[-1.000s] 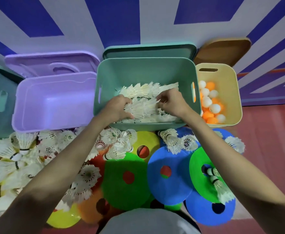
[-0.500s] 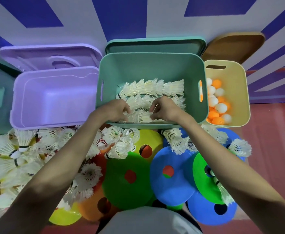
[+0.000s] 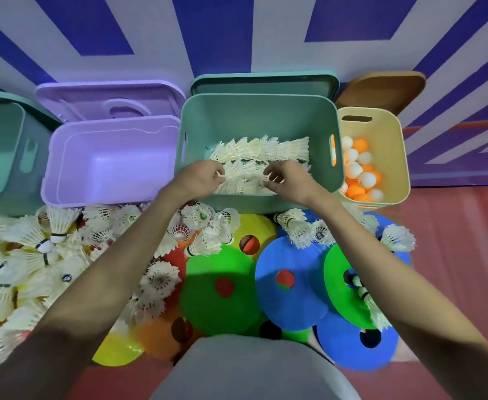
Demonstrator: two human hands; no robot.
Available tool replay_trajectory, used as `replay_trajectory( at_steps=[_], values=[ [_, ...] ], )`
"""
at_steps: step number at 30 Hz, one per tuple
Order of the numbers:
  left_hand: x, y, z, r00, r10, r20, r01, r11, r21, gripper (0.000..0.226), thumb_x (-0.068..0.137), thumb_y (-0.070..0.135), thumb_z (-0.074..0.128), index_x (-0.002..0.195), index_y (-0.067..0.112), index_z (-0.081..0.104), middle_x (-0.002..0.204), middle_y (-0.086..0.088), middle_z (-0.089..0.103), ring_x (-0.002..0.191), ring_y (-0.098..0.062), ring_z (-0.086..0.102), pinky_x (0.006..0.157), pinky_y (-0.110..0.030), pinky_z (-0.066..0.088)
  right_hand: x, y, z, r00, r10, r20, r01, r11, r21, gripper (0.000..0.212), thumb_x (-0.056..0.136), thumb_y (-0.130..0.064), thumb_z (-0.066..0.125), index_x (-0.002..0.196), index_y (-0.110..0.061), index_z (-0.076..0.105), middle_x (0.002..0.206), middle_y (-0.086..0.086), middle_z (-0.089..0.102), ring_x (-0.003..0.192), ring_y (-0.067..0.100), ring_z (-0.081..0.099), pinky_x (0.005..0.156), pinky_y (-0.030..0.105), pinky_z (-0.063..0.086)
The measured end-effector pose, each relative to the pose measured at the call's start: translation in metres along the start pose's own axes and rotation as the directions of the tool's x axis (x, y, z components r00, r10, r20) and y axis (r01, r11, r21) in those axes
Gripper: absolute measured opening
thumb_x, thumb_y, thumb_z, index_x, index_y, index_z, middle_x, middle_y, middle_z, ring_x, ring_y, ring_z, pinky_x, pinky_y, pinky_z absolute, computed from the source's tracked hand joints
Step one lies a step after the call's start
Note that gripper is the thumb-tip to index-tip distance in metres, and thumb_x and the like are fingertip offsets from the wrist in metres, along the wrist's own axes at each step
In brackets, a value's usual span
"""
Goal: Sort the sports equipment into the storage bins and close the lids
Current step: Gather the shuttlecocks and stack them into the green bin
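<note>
Head view. Green bin (image 3: 258, 116): rows of shuttlecocks (image 3: 261, 150), part filled; left hand (image 3: 199, 178) and right hand (image 3: 290, 177), grip curled on these. Yellow bin (image 3: 393, 140): balls. Purple bin (image 3: 110, 166): unfilled. Floor, near: loose shuttlecocks (image 3: 29, 255), discs (image 3: 222, 287) unsorted. Lids off.

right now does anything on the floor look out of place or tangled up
One thing: a shuttlecock lies across the green disc cone on the right, its cork end poking at the cone's centre hole, away from the main shuttlecock pile at left. The purple bin holds nothing yet.
</note>
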State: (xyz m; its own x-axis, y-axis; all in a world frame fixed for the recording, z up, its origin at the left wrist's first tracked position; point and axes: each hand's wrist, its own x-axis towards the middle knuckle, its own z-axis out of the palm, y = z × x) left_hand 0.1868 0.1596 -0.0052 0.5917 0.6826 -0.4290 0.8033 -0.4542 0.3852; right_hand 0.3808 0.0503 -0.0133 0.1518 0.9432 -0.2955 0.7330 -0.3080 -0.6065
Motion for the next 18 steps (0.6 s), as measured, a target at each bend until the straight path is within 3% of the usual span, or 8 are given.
replay_trajectory(
  at_steps=[3, 5, 7, 9, 13, 18],
  values=[
    [-0.019, 0.014, 0.006, 0.952, 0.062, -0.299, -0.111, 0.982, -0.15, 0.027, 0.097, 0.02, 0.053, 0.121, 0.011, 0.061, 0.116, -0.006, 0.066, 0.101, -0.024, 0.062, 0.087, -0.036, 0.05, -0.035, -0.002, -0.005, 0.96, -0.144, -0.242, 0.155, 0.988, 0.026, 0.025, 0.089, -0.012, 0.061, 0.113, -0.006, 0.062, 0.103, 0.011, 0.064, 0.092, 0.021, 0.06, 0.082, 0.033, 0.049],
    [-0.036, 0.027, 0.015, 0.845, 0.132, -0.519, -0.287, 0.929, -0.232, 0.024, 0.094, 0.015, 0.055, 0.116, 0.01, 0.063, 0.108, -0.005, 0.067, 0.092, -0.019, 0.063, 0.083, -0.034, 0.052, -0.062, 0.0, -0.006, 0.902, -0.195, -0.384, 0.23, 0.972, 0.047, 0.022, 0.088, -0.009, 0.058, 0.11, -0.007, 0.063, 0.101, 0.009, 0.062, 0.089, 0.018, 0.059, 0.078, 0.03, 0.049],
    [-0.054, 0.041, 0.026, 0.771, 0.194, -0.606, -0.418, 0.873, -0.251, 0.022, 0.091, 0.012, 0.055, 0.111, 0.009, 0.065, 0.102, -0.004, 0.067, 0.084, -0.016, 0.062, 0.078, -0.029, 0.052, -0.09, 0.009, -0.006, 0.858, -0.198, -0.473, 0.254, 0.966, 0.057, 0.021, 0.087, -0.007, 0.056, 0.107, -0.007, 0.063, 0.098, 0.007, 0.061, 0.087, 0.017, 0.058, 0.076, 0.028, 0.048],
    [-0.068, 0.052, 0.042, 0.76, 0.259, -0.595, -0.485, 0.837, -0.255, 0.02, 0.09, 0.01, 0.057, 0.109, 0.008, 0.065, 0.098, -0.004, 0.066, 0.08, -0.015, 0.062, 0.074, -0.025, 0.052, -0.118, 0.023, -0.001, 0.844, -0.151, -0.515, 0.217, 0.974, 0.07, 0.021, 0.086, -0.007, 0.055, 0.106, -0.005, 0.062, 0.095, 0.008, 0.061, 0.084, 0.019, 0.058, 0.074, 0.031, 0.05],
    [-0.081, 0.066, 0.081, 0.831, 0.367, -0.418, -0.47, 0.865, -0.176, 0.025, 0.086, 0.012, 0.067, 0.11, 0.009, 0.064, 0.102, -0.003, 0.066, 0.086, -0.013, 0.062, 0.079, -0.034, 0.053, -0.166, 0.058, 0.021, 0.856, 0.038, -0.515, 0.049, 0.987, 0.155, 0.02, 0.086, -0.002, 0.059, 0.106, -0.003, 0.063, 0.098, 0.012, 0.063, 0.085, 0.024, 0.06, 0.075, 0.042, 0.052],
    [-0.079, 0.095, 0.125, 0.911, 0.294, -0.29, -0.326, 0.943, -0.068, 0.032, 0.085, 0.03, 0.067, 0.112, 0.013, 0.063, 0.106, -0.006, 0.065, 0.094, -0.025, 0.063, 0.078, -0.041, 0.051, -0.2, 0.087, 0.055, 0.903, 0.146, -0.405, -0.098, 0.986, 0.137, 0.026, 0.084, -0.003, 0.062, 0.11, -0.001, 0.061, 0.101, 0.017, 0.06, 0.091, 0.031, 0.059, 0.078, 0.048, 0.05]
  ],
)
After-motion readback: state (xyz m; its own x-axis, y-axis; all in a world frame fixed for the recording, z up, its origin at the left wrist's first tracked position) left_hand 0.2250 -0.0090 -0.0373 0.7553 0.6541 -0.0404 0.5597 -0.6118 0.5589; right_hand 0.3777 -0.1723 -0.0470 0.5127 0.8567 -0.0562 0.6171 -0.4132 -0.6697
